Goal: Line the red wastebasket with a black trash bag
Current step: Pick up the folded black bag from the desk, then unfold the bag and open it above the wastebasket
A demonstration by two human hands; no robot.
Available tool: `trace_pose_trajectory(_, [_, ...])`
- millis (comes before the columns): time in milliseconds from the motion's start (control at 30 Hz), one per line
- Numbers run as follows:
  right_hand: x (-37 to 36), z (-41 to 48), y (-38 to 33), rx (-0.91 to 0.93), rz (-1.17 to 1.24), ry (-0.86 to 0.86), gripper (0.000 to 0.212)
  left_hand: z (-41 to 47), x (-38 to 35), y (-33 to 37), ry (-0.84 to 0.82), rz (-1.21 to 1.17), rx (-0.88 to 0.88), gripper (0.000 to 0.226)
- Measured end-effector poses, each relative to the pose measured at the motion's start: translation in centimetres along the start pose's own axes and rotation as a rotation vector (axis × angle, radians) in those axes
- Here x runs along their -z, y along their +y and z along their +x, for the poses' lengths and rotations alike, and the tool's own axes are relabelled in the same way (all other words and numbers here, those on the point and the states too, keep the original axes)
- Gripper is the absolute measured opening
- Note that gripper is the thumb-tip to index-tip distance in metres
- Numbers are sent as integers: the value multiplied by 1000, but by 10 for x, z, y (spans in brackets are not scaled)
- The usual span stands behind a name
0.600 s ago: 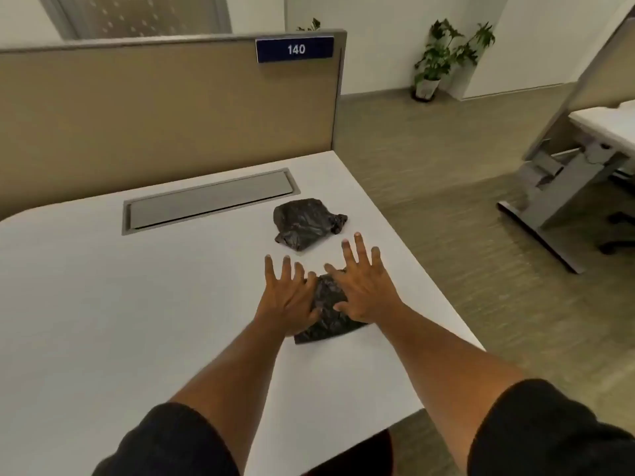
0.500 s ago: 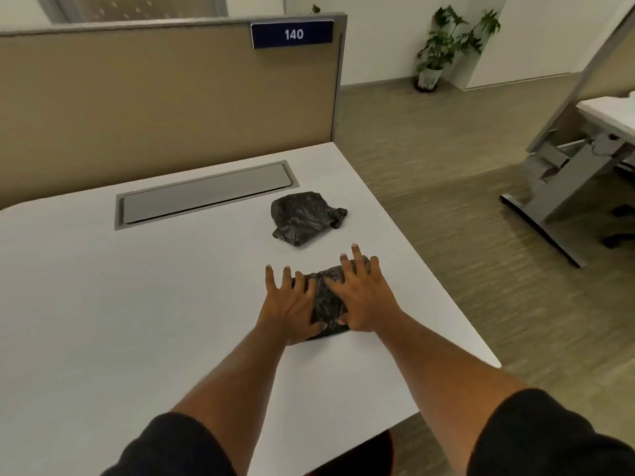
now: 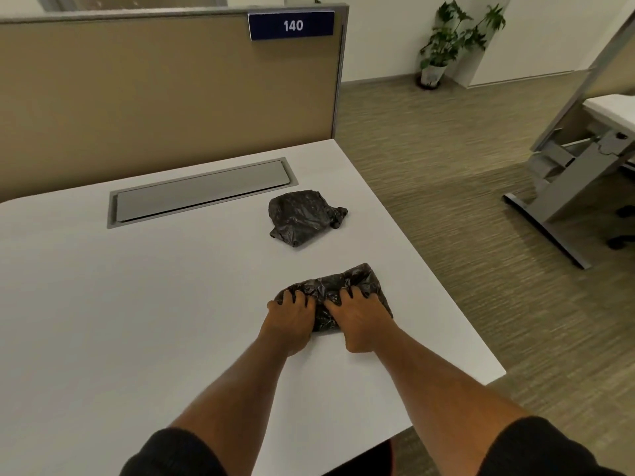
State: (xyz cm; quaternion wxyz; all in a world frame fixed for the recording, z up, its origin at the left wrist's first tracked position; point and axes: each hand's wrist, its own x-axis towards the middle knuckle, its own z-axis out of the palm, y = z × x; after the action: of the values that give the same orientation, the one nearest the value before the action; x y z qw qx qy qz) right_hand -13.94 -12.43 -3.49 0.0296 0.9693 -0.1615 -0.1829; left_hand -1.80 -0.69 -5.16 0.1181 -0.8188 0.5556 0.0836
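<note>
A folded black trash bag (image 3: 357, 281) lies on the white desk (image 3: 137, 304) near its right edge. My left hand (image 3: 292, 321) and my right hand (image 3: 360, 319) both rest on its near side, fingers curled into the crumpled plastic, gripping it. A second black trash bag (image 3: 302, 217), bunched up, lies farther back on the desk, apart from my hands. The red wastebasket is not in view.
A grey cable-tray lid (image 3: 202, 190) is set into the desk behind the bags. A tan partition (image 3: 171, 97) with a "140" sign (image 3: 291, 25) closes off the back. To the right are carpet floor, another desk's frame (image 3: 567, 180) and a potted plant (image 3: 446, 39).
My fingers were spread flat over the near bag; now both hands have curled and gathered the plastic into a grip. The far bag has not moved.
</note>
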Motion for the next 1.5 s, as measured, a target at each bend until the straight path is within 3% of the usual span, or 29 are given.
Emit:
trace_pose_trajectory(100, [5,-4,-2,-7,-5,16,57,-5,2,1,40,-17,-9,36])
trace_pose_trajectory(267, [21,-17,-4,-48,-178,105,31,-12,10,2,85,-103,28,36])
trace_pose_trajectory(567, [27,-20,-10,-39,-157,208,33,-26,20,-1,220,-61,70,36])
trace_pose_trajectory(767, [43,-33,-8,-90,-259,449,32,-31,36,-4,235,-309,90,38])
trace_pose_trajectory(1033, [81,-56,-7,-251,30,641,43,-47,70,6,420,-627,141,14])
trace_pose_trajectory(1133, [91,-78,-10,-335,141,803,51,-60,82,16,435,-916,148,21])
trace_pose_trajectory(1233, [91,-109,-24,-572,387,959,68,-82,93,33,463,-1190,215,29])
trace_pose_trajectory(1300, [84,-134,-33,-755,750,1008,74,-102,97,47,446,-1405,282,26])
trace_pose_trajectory(1367, [74,-165,-41,-865,1417,966,76,-131,97,62,386,-1613,314,22])
trace_pose_trajectory(1433, [62,-201,-55,-823,2085,807,63,-166,92,76,313,-1738,324,20])
trace_pose_trajectory(1500, [49,-236,-78,-735,2217,670,42,-203,85,89,267,-1784,333,25])
